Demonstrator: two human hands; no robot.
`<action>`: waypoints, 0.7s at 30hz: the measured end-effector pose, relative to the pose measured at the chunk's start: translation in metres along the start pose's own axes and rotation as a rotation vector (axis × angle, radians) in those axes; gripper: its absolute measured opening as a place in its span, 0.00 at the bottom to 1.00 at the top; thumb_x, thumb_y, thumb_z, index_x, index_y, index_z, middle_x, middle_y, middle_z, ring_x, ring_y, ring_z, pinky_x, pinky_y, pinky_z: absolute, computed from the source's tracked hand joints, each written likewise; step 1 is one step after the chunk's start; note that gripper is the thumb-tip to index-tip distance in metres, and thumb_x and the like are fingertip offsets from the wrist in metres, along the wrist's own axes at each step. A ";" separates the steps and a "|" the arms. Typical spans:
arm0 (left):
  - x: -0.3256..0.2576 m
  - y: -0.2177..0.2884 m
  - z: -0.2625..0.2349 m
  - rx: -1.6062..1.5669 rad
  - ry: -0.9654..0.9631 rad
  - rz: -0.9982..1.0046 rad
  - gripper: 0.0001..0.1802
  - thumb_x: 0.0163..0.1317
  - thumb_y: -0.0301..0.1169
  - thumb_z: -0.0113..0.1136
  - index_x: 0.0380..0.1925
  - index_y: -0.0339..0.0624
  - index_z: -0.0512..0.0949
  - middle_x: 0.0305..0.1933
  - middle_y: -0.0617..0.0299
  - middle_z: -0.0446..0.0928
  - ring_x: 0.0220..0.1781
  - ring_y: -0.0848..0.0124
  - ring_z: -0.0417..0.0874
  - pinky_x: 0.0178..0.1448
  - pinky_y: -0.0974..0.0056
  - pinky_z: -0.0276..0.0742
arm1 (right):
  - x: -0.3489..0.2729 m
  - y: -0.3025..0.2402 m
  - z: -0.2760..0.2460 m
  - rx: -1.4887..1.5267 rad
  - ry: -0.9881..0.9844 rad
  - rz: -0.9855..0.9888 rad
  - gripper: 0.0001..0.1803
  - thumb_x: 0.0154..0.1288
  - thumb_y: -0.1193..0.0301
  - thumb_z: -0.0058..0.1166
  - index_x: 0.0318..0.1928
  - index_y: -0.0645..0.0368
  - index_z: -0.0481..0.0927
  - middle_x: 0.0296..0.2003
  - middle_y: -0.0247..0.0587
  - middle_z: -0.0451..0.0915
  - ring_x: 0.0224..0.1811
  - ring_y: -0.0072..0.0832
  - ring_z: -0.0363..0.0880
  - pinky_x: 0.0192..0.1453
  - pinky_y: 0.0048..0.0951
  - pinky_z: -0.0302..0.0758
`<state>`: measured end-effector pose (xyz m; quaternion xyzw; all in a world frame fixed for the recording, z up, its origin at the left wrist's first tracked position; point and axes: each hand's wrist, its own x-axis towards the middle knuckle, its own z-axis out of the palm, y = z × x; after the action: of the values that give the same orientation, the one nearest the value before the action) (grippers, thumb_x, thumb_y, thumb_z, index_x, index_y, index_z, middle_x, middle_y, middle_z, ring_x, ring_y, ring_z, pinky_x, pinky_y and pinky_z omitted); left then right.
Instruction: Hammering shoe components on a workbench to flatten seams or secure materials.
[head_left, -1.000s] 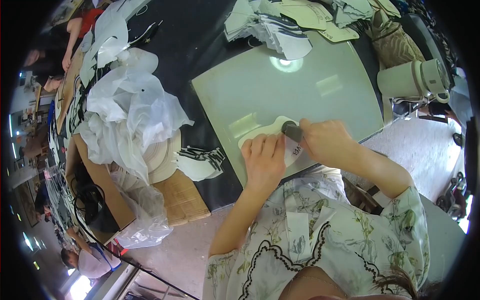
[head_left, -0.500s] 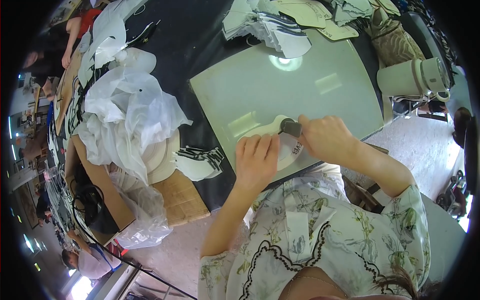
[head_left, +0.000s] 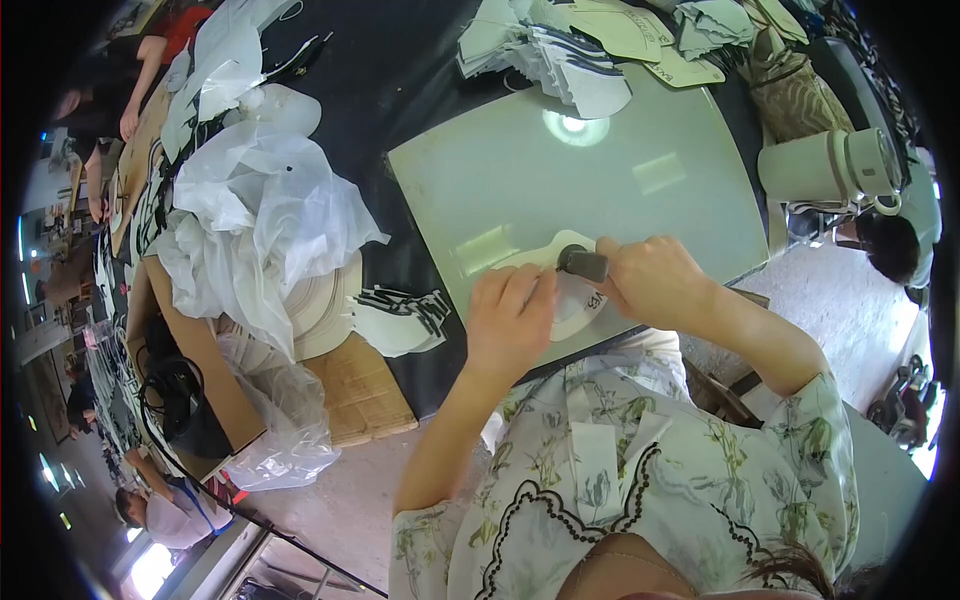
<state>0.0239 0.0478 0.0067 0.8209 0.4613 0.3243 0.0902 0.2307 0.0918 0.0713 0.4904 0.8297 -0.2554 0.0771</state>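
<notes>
A cream template (head_left: pixel 568 327) with a rounded outline and dark lettering lies on the glossy pale green board, a white piece showing within its outline. My left hand (head_left: pixel 510 318) presses on its left side, fingers bent and close together, fingertips at the edge of a small dark grey curved piece (head_left: pixel 583 263). From the right, my right hand (head_left: pixel 655 280) pinches the other end of that dark grey piece between thumb and fingers. Whether the piece is fabric or leather I cannot tell. My fingers partly cover the template.
Around the green board (head_left: pixel 590 170) is a black tabletop (head_left: pixel 400 75). Stacked white and black cut pieces (head_left: pixel 555 65) lie beyond it. On the left are crumpled white plastic (head_left: pixel 270 200), a cardboard box (head_left: pixel 205 370) and more pieces (head_left: pixel 398 322). A pale tumbler (head_left: pixel 810 168) stands right.
My right hand has shifted slightly, and the dark grey piece lies flatter and further to the right. My left hand stays on the template. The view has tilted a little.
</notes>
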 end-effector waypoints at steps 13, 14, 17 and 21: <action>-0.002 -0.011 -0.010 0.016 -0.018 0.036 0.14 0.53 0.26 0.68 0.42 0.38 0.83 0.46 0.62 0.77 0.46 0.60 0.79 0.48 0.58 0.78 | 0.007 -0.004 -0.009 -0.007 -0.005 -0.128 0.17 0.70 0.60 0.52 0.37 0.64 0.72 0.18 0.46 0.78 0.22 0.48 0.80 0.26 0.45 0.75; -0.003 -0.012 -0.010 0.012 -0.015 0.031 0.15 0.53 0.26 0.68 0.42 0.38 0.83 0.46 0.61 0.77 0.46 0.59 0.79 0.48 0.58 0.78 | 0.007 -0.005 -0.012 0.006 0.011 -0.130 0.17 0.70 0.60 0.52 0.37 0.64 0.72 0.18 0.46 0.79 0.22 0.48 0.80 0.26 0.45 0.75; -0.003 -0.011 -0.011 -0.002 -0.012 0.010 0.15 0.53 0.26 0.68 0.43 0.38 0.82 0.46 0.60 0.77 0.47 0.59 0.79 0.48 0.58 0.78 | 0.010 -0.014 -0.010 -0.068 -0.110 -0.097 0.17 0.71 0.60 0.52 0.37 0.64 0.73 0.19 0.46 0.79 0.23 0.48 0.81 0.27 0.45 0.76; -0.013 -0.011 -0.010 0.001 0.032 -0.054 0.16 0.53 0.26 0.69 0.43 0.37 0.82 0.47 0.59 0.77 0.48 0.59 0.79 0.49 0.58 0.80 | 0.010 -0.008 -0.003 -0.050 -0.108 -0.099 0.17 0.71 0.59 0.51 0.37 0.64 0.73 0.19 0.46 0.79 0.23 0.47 0.81 0.27 0.45 0.76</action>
<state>0.0053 0.0420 0.0043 0.8030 0.4847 0.3345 0.0912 0.2187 0.0979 0.0726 0.4321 0.8536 -0.2643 0.1211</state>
